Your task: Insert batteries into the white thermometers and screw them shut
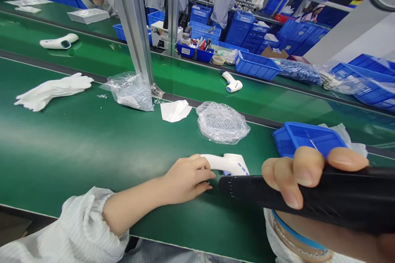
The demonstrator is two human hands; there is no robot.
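My left hand is closed round the handle end of a white infrared thermometer that lies on the green table. My right hand grips a black electric screwdriver, held level with its tip pointing left, close to the thermometer. A clear bag of small screws lies just beyond the thermometer.
A blue tray sits at the right. A second screw bag, a white cloth and white gloves lie further back. Two more thermometers rest on the far belt. An aluminium post rises ahead. Other workers stand beyond.
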